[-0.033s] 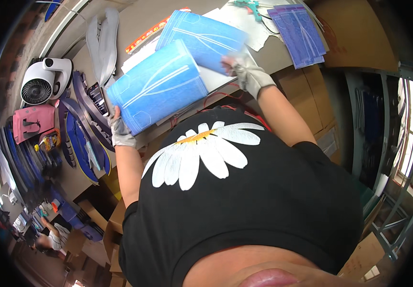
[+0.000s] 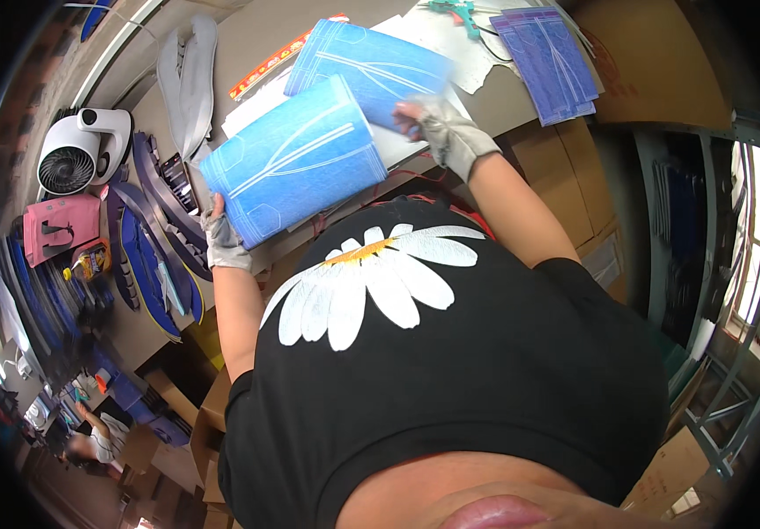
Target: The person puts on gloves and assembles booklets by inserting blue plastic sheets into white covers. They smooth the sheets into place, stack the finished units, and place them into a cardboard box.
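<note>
Two light blue denim-print panels with white line patterns overlap on the table. My left hand (image 2: pixel 224 236), in a pale fingerless glove, grips the near left corner of the front panel (image 2: pixel 296 167), its thumb on top. Partly beneath that one, the rear panel (image 2: pixel 371 66) lies farther back, its right end smeared by motion. My right hand (image 2: pixel 444 132), gloved the same way, is at the near right side of the rear panel with fingers curled together. Whatever those fingers pinch is too blurred to make out.
A purple-blue stack of panels (image 2: pixel 549 70) and a teal glue gun (image 2: pixel 457 12) lie at the back right. On the left are a white fan (image 2: pixel 70 157), a pink bag (image 2: pixel 63 227) and curved dark blue pieces (image 2: pixel 146 256). Cardboard boxes (image 2: pixel 552 176) stand at the right.
My right hand has shifted a little to the left and nearer the front panel. The front panel has slid very slightly right. My left hand keeps its grip.
</note>
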### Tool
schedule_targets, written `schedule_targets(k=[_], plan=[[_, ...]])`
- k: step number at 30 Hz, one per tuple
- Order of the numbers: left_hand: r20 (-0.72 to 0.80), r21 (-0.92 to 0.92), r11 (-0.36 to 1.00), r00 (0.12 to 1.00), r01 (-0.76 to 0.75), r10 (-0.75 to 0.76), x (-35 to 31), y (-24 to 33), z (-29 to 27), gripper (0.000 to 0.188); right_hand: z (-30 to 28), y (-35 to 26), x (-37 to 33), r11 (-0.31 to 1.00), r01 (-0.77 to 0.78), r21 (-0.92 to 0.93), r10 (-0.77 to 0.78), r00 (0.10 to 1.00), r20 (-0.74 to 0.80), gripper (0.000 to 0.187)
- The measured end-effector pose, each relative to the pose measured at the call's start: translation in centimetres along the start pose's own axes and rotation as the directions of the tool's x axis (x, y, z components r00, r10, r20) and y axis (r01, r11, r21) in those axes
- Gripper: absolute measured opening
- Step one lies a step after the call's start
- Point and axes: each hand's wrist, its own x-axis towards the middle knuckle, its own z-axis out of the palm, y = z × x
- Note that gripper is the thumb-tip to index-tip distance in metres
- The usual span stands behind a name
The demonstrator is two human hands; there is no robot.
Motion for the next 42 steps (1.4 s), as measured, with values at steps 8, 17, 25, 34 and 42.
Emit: schedule_targets(k=[8,17,25,34,42], plan=[[0.164,-0.023,0.996,0.983,0.087,-0.082,1.5,-1.1,1.5,0.06,0.3,3.3,2.0,0.92,-0.2,0.337,0.065,0.926,0.372,0.035],[0.141,-0.023,0.994,0.985,0.107,-0.103,1.9,-2.1,-0.1,0.062,1.2,3.0,0.7,0.997,-0.066,0.037,0.048,0.93,0.365,0.055],[0.107,0.006,0.995,0.99,0.096,-0.096,2.0,-2.6,-1.6,0.059,3.0,2.5,0.9,0.983,-0.056,0.175,0.006,0.961,0.277,0.057],[0.055,-0.028,0.998,0.997,0.048,-0.047,1.4,-1.5,-0.6,0.063,-1.2,4.8,4.5,0.971,0.194,0.14,-0.202,0.978,0.046,0.053],[0.053,-0.036,0.999,0.998,0.03,-0.028,1.9,-0.2,-1.5,0.064,-1.4,2.6,2.7,0.972,-0.025,0.235,-0.057,0.941,0.333,0.057]])
